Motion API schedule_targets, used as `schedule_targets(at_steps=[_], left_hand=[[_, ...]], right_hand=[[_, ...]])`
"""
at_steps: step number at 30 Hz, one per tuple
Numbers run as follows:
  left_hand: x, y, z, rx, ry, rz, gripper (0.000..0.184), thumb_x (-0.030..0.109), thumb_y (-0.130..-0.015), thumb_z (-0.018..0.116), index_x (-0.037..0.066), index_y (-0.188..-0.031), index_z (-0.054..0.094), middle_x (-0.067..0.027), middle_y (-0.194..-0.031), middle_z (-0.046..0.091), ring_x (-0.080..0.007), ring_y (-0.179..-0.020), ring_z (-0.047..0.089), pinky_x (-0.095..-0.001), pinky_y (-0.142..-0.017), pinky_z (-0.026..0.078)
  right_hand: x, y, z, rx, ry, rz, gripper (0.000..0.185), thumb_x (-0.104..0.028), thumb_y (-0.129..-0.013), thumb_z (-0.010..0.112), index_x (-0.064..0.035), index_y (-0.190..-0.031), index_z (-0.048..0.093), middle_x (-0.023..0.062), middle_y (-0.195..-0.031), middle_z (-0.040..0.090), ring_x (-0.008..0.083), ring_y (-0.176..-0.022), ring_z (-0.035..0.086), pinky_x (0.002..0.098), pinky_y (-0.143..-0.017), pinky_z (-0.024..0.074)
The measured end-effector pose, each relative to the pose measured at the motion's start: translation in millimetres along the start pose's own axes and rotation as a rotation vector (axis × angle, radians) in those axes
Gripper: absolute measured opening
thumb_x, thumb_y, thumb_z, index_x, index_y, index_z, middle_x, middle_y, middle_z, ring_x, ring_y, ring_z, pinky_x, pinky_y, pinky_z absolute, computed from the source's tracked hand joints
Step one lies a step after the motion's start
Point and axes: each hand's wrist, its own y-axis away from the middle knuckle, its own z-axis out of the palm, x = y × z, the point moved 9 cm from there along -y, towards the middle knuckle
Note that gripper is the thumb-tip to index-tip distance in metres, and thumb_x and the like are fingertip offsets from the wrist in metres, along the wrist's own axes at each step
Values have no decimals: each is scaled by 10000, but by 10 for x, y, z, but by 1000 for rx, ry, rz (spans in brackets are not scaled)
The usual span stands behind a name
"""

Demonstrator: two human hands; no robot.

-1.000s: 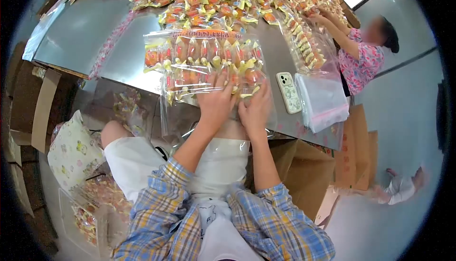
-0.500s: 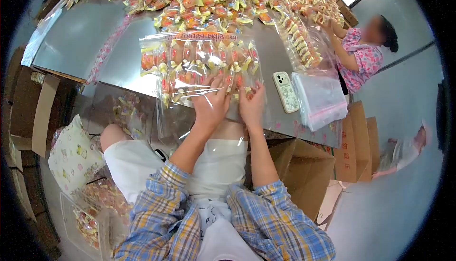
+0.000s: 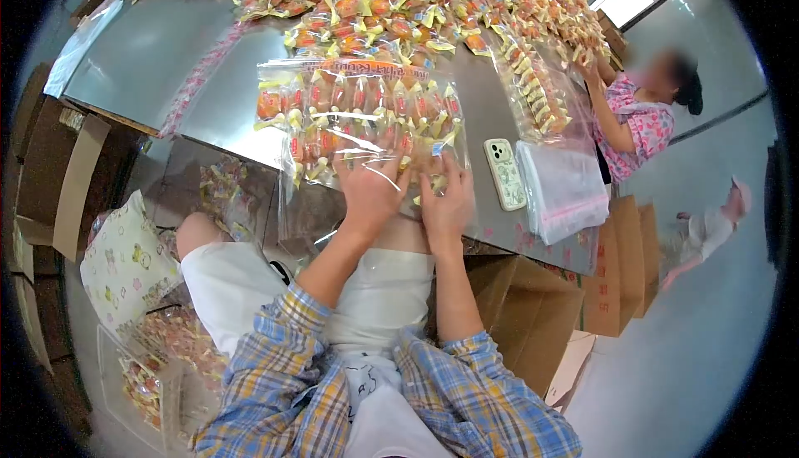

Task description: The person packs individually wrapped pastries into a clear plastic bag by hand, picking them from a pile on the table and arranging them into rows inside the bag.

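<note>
A clear plastic bag [image 3: 293,208] with a red-printed strip along its far edge lies at the table's near edge. Inside it, small wrapped snacks [image 3: 359,96] stand side by side in two rows. My left hand [image 3: 372,196] rests on the lower row with its fingers spread, glare from the plastic crossing them. At the lower right corner, my right hand [image 3: 448,204] has thumb and fingers around one yellow-wrapped snack. Whether each hand is under or over the film is hard to tell.
A large heap of wrapped snacks [image 3: 399,0] covers the back of the metal table [image 3: 158,58]. To the right lie a phone [image 3: 505,175], empty clear bags [image 3: 562,196] and another filled bag [image 3: 533,92]. A co-worker [image 3: 641,125] sits beyond. Cardboard boxes [image 3: 524,308] stand below.
The view has shifted slightly. My right hand has moved down a little relative to the bag and its fingers have shifted about the corner snack. My left hand stays on the lower row.
</note>
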Motion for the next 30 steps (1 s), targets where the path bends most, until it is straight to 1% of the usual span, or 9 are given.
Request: schedule_targets(at_steps=[1,5,7,10,11,14,20,24,30], left_hand=[[28,-23,-27,11,-15,6,333,342,-796,804,185,-1089,796,-49,-1255,729,-279,-1199,639,-595,-1188,219],[164,-63,59,-90,16,90,381,227,-879,688,143,-1250,708,-101,-1301,700,-313,-1280,606,-633,-1184,226],[279,-70,8,-219,299,179,385,125,-922,588,118,-1299,661,-108,-1366,667,-291,-1355,570,-649,-1193,209],[357,-17,174,-260,61,270,371,134,-914,598,125,-1277,673,-83,-1393,651,-265,-1354,572,-648,-1192,215],[352,-20,124,-196,100,272,304,120,-849,640,68,-1145,687,-64,-1317,653,-247,-1292,593,-681,-1138,292],[217,18,320,-307,98,217,345,137,-894,615,137,-1231,687,-33,-1306,671,-243,-1318,581,-649,-1181,243],[202,54,183,-108,120,234,270,129,-819,720,131,-1089,745,-3,-1220,707,-240,-1214,645,-596,-1151,320],[231,44,129,-94,234,191,209,170,-836,732,104,-1034,745,-41,-1203,725,-258,-1215,636,-597,-1120,364],[206,82,91,-79,214,192,172,191,-852,740,126,-1011,743,-5,-1131,743,-211,-941,733,-520,-909,436]], right_hand=[[-48,7,18,-45,62,-23,513,-244,-877,752,-139,-1367,643,179,-1125,663,364,-945,676,458,-843,544],[-179,80,85,-141,-178,-163,444,-137,-858,743,-80,-1288,655,152,-1056,668,307,-853,663,396,-768,541],[-94,69,111,-143,-347,-155,413,-80,-833,754,-42,-1234,665,144,-1007,653,225,-795,631,312,-711,525],[182,63,299,-164,-671,-106,367,-49,-832,735,-17,-1190,662,119,-989,651,222,-807,618,318,-730,519],[189,66,237,-209,-540,-118,382,-45,-814,745,-6,-1185,665,119,-1044,648,257,-913,637,342,-811,532],[-64,137,-20,-58,-449,-326,453,-90,-798,773,-21,-1231,658,139,-1179,613,310,-1108,598,390,-963,498],[-128,457,-228,-78,64,-213,653,-167,-768,773,-91,-1388,585,208,-1388,500,404,-1282,491,481,-1083,418],[54,580,-173,-161,-17,-80,661,-155,-786,778,-83,-1408,568,203,-1390,519,408,-1306,490,491,-1100,411],[139,531,-131,18,-364,37,704,-102,-857,760,-44,-1494,465,203,-1457,492,387,-1395,454,456,-1176,357]])
